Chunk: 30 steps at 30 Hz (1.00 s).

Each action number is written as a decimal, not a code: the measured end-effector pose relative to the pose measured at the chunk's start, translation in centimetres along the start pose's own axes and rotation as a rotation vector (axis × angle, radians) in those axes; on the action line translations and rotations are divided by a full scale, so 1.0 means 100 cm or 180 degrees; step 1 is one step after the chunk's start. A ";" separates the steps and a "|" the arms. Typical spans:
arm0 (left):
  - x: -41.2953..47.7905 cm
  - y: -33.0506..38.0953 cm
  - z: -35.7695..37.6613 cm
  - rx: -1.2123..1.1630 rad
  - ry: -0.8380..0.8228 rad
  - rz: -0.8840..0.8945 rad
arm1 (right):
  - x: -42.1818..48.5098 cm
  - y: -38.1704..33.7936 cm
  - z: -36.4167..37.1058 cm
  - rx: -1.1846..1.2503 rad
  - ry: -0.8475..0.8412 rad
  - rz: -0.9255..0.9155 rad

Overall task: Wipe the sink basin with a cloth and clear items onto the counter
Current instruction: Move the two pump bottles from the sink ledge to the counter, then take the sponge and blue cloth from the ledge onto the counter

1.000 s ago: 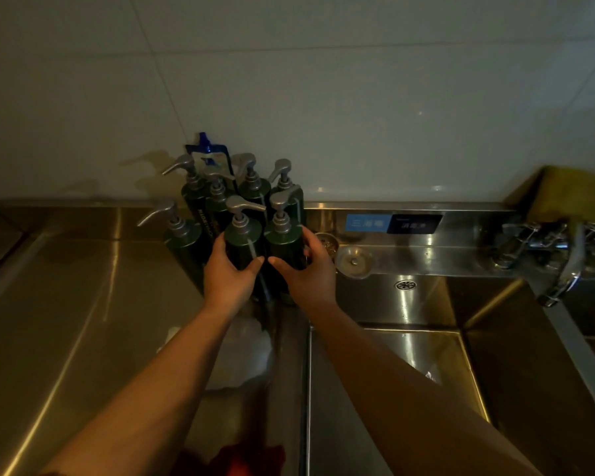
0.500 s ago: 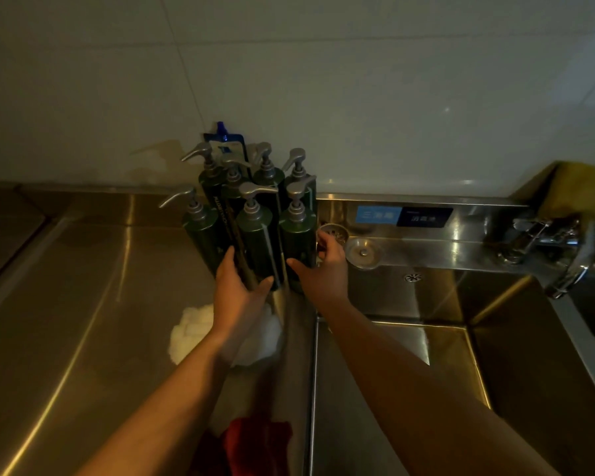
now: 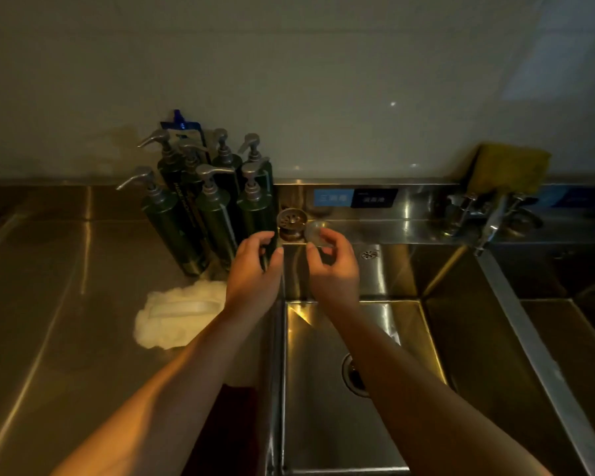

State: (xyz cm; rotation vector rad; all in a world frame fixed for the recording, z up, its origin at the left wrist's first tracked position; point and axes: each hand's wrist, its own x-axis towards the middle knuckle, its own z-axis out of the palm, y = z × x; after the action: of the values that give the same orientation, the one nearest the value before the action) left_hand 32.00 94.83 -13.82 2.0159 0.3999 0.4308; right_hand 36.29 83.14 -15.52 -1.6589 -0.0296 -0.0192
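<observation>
Seven dark green pump bottles with grey heads (image 3: 203, 214) seen from the head view, clustered on the steel worktop (image 3: 49, 269) against the pale wall, just left of the sink. Blue pouch (image 3: 181, 124) stands behind them, mostly hidden.

White fluffy cloth (image 3: 176, 317) lies on the worktop in front of the bottles, near the sink's left rim, its right edge under the left forearm. Dark red cloth (image 3: 236, 424) at the near edge between the arms; too dim to say more.

Left hand (image 3: 255, 273): fingers half curled at the foot of the front right bottle. Cannot tell whether it grips the bottle or only comes close.

Right hand (image 3: 335, 269): thumb and forefinger pinch a clear round disc (image 3: 315, 230) over the sink's back ledge. Round metal sink strainer (image 3: 291, 221) sits on that ledge, just left of the disc and beside the bottles.

Rectangular steel sink basin (image 3: 323, 434) lies below the hands; drain hole (image 3: 352, 376) partly behind the right forearm. Blue and black label (image 3: 354, 197) on the backsplash. Metal tap (image 3: 488, 221) to the right, yellow-green cloth (image 3: 509, 170) draped above it.
</observation>
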 end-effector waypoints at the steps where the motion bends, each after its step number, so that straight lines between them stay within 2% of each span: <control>1: -0.003 0.008 0.008 -0.0015 -0.0095 0.0013 | -0.004 -0.001 -0.015 -0.0019 0.0096 -0.0071; 6: -0.025 0.051 0.060 -0.0134 -0.0467 0.0138 | -0.024 -0.001 -0.094 -0.0105 0.0373 -0.0288; 11: -0.041 0.097 0.116 -0.0169 -0.0661 0.0886 | -0.024 -0.014 -0.162 0.0012 0.0607 -0.0535; 17: -0.067 0.142 0.187 -0.0177 -0.0862 0.1040 | -0.016 -0.013 -0.249 0.0185 0.0740 -0.0247; 20: -0.085 0.162 0.222 0.0014 -0.0956 0.1243 | -0.012 -0.009 -0.293 0.0253 0.0749 -0.0041; 24: -0.100 0.192 0.265 0.0496 -0.1075 0.1774 | -0.004 -0.004 -0.345 -0.0013 0.0769 -0.0309; 30: -0.112 0.215 0.306 0.0511 -0.1003 0.1608 | 0.005 0.006 -0.403 0.0075 0.0794 -0.0233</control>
State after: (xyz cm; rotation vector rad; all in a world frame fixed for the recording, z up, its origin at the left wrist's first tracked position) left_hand 38.36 56.55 -9.75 2.2914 -0.2865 0.3839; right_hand 37.01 42.91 -12.54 -1.6208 0.0985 -0.2800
